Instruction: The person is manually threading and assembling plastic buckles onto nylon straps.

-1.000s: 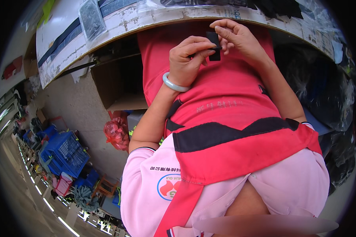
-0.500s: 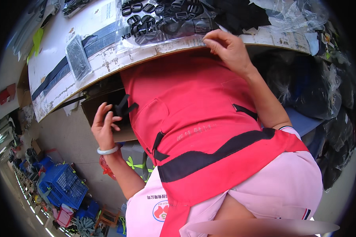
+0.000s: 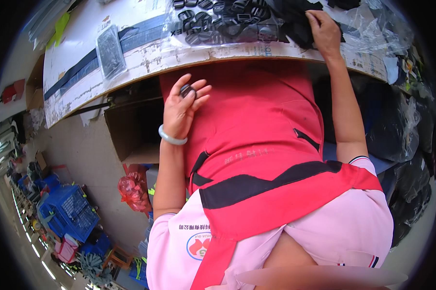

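My left hand is raised palm up in front of the red apron, just off the table edge. Its thumb presses a small black plastic buckle against the fingers. Farther right, my right hand reaches over the table with thumb and forefinger pinched at a heap of black fabric strips. The pinched edge is dark and hard to separate from the heap. Between the two hands lies a clear plastic bag full of black buckles.
A clear flat plastic case rests on the worn white table. Below the edge stands an open cardboard box. A red plastic bag hangs by my left elbow. Dark bundles in plastic fill the right side; a blue crate stands behind.
My left hand has risen from beside the box, where a black strap hung near it, and now shows a buckle. My right hand has moved from the table edge to the black strips.
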The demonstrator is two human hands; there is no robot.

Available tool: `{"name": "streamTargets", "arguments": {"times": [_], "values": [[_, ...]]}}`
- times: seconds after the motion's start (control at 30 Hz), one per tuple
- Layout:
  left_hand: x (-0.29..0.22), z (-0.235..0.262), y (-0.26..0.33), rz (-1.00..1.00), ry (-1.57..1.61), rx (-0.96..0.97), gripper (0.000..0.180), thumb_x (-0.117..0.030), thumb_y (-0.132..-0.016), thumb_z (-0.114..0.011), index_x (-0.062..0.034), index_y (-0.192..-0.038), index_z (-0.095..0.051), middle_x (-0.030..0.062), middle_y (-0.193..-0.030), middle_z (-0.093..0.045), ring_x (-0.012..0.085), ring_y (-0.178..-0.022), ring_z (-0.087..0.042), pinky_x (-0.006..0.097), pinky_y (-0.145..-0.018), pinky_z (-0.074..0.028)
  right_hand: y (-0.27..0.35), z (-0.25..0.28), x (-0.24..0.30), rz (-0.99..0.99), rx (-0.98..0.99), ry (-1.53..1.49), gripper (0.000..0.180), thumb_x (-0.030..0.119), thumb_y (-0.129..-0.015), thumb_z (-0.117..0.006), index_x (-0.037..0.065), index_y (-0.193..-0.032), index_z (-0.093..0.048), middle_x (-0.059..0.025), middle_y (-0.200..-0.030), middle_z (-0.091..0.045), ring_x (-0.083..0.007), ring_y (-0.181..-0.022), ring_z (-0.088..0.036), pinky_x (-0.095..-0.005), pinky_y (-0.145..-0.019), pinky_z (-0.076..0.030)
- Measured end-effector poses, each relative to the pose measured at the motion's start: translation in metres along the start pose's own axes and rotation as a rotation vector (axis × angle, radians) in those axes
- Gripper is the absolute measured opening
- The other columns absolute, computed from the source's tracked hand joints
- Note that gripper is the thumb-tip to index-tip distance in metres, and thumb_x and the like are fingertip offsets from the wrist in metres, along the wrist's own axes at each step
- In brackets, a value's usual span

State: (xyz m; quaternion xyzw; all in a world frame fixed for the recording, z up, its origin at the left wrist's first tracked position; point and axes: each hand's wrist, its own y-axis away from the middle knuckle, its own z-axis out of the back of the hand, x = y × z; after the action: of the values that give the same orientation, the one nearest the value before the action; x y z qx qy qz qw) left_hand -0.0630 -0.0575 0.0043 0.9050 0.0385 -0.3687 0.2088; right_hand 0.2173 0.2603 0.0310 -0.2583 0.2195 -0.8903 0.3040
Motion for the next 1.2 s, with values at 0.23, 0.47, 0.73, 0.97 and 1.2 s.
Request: {"name": "streamTargets", "arguments": {"times": [0.23,0.47,0.73,0.97,1.2], "values": [[0.013,-0.023,-0.020,0.031,-0.165,0.077,0.030,-0.006,-0.096,-0.050,0.0005,-0.125,-0.044,0.0220,-0.108,-0.063,0.0289,-0.090,-0.068,0.034,-0.071,-0.059,0.017,0.024,0.074,-0.341,0.137,-0.776,0.018,0.019,-0.097,-0.056,0.006,-0.107,-0.063,0.0011,-0.081,-0.062,-0.0031,-0.066,-0.052,-0.0178,-0.061,-0.043],[0.021,-0.038,-0.021,0.014,-0.299,0.101,0.016,-0.012,-0.095,-0.058,0.0023,-0.102,-0.061,0.0101,-0.083,-0.065,0.0158,-0.063,-0.064,0.025,-0.054,-0.053,0.075,0.010,0.159,-0.591,0.868,-1.169,0.019,0.020,-0.093,-0.062,0.002,-0.099,-0.062,0.0027,-0.074,-0.057,-0.0026,-0.054,-0.049,-0.0172,-0.047,-0.040],[0.019,-0.036,-0.010,0.138,-0.404,0.219,0.024,-0.013,-0.094,-0.058,0.0041,-0.111,-0.063,0.0122,-0.091,-0.067,0.0185,-0.071,-0.067,0.024,-0.054,-0.052,0.076,0.004,0.160,-0.602,1.059,-1.164,0.021,0.017,-0.093,-0.062,0.001,-0.106,-0.064,0.0018,-0.078,-0.061,-0.0017,-0.060,-0.052,-0.0165,-0.052,-0.043],[0.021,-0.023,-0.009,0.183,0.117,0.185,0.023,-0.024,-0.098,-0.052,-0.0034,-0.110,-0.054,0.0046,-0.090,-0.055,0.0121,-0.065,-0.051,0.021,-0.050,-0.042,0.076,0.012,0.165,-0.701,0.943,-1.234,0.021,0.023,-0.093,-0.062,0.003,-0.097,-0.065,0.0042,-0.066,-0.056,-0.0011,-0.050,-0.046,-0.0173,-0.044,-0.035],[0.013,-0.027,-0.005,0.379,0.360,0.352,0.023,-0.025,-0.101,-0.044,-0.0029,-0.096,-0.049,0.0052,-0.079,-0.048,0.0131,-0.059,-0.049,0.019,-0.042,-0.040,0.076,0.021,0.177,-0.787,1.171,-1.447,0.023,0.026,-0.093,-0.060,0.005,-0.084,-0.062,0.0028,-0.059,-0.052,-0.0033,-0.041,-0.041,-0.0181,-0.039,-0.031]]}}
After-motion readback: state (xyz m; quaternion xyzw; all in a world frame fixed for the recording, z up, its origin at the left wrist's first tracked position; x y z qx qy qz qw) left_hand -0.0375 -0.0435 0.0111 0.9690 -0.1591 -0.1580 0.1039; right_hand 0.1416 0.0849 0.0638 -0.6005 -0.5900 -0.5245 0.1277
